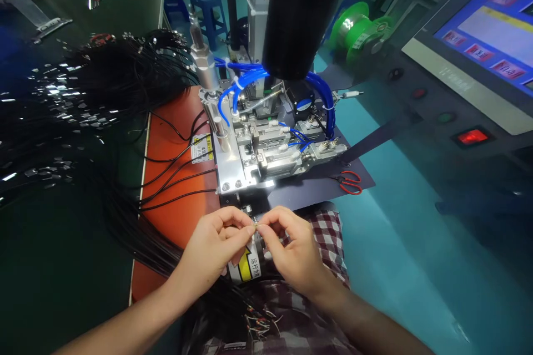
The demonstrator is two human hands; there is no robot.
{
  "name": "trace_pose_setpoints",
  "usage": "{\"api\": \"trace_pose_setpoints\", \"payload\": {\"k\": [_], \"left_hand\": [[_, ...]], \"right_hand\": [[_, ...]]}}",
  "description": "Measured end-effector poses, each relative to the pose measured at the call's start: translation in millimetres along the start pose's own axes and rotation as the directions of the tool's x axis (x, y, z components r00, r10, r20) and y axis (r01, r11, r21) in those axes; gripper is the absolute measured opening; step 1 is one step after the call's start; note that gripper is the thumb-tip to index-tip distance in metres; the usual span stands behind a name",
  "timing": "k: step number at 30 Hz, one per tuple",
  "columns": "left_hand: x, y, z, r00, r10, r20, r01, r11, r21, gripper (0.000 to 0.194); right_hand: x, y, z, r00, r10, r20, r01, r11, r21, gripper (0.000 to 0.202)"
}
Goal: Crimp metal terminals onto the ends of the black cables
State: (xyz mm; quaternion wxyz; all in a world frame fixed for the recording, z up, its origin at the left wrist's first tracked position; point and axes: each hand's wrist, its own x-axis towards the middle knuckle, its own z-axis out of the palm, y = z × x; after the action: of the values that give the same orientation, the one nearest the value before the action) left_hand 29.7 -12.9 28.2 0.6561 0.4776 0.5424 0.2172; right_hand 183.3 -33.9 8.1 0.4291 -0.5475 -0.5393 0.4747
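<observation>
Both hands meet low in the middle of the view, just in front of the metal fixture (258, 150). The left hand (214, 247) and the right hand (293, 252) pinch a tiny metal terminal (255, 226) between thumb and forefinger tips, fingers drawn in narrow around it. The terminal lies with its long axis roughly level, running left to right from one pinch to the other; which end is its front is too small to tell. It sits just above a motor with a yellow arrow label (246, 267), near the front edge of the fixture.

Black wires (170, 177) fan out across the orange mat (177, 166) to the left, piling into a thick bundle (83, 100) farther left. Blue air hoses (241, 80) loop over the fixture beneath a black cylinder (297, 16). Red-handled scissors (348, 182) lie on the dark sheet (316, 186) to the right, well apart from the hands. Beyond them the teal table (400, 244) is open. A touch screen (487, 33) and a lit red switch (472, 136) stand at far right. Checked cloth (331, 233) shows beneath the right wrist.
</observation>
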Motion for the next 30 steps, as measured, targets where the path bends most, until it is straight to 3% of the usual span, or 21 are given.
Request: {"api": "trace_pose_setpoints", "payload": {"k": [2,4,5,7,11,18,23,30], "left_hand": [[-4,-1,1.5,0.972,0.227,-0.052,-0.215,0.961,0.174,0.012],[-6,-2,2.0,0.892,0.452,0.001,-0.43,0.846,0.315,0.011],[-6,-2,1.9,0.86,0.508,0.053,-0.493,0.797,0.348,0.013],[-6,0,1.2,0.862,0.494,0.11,-0.497,0.785,0.368,0.016],[-5,7,-1.4,0.942,0.32,0.098,-0.328,0.824,0.462,0.014],[1,-1,-15.1,0.901,0.433,0.022,-0.336,0.666,0.665,0.02],[6,-11,-26.1,0.898,0.435,0.07,-0.366,0.648,0.668,0.028],[7,-12,-31.6,0.917,0.37,0.15,-0.359,0.601,0.714,0.042]], "right_hand": [[1,1,0,0.985,0.147,0.089,-0.161,0.97,0.18,0.016],[1,3,-1,0.945,0.244,0.218,-0.308,0.889,0.339,0.02],[0,4,-1,0.929,0.26,0.263,-0.347,0.858,0.379,0.022],[-1,5,-3,0.923,0.266,0.278,-0.36,0.852,0.38,0.024],[2,5,-7,0.959,0.226,0.171,-0.261,0.939,0.223,0.018],[34,21,-4,0.965,0.187,0.184,-0.216,0.965,0.152,0.016],[44,32,-2,0.953,0.211,0.215,-0.246,0.958,0.149,0.015],[45,30,-2,0.938,0.248,0.24,-0.282,0.953,0.115,0.016]]}}
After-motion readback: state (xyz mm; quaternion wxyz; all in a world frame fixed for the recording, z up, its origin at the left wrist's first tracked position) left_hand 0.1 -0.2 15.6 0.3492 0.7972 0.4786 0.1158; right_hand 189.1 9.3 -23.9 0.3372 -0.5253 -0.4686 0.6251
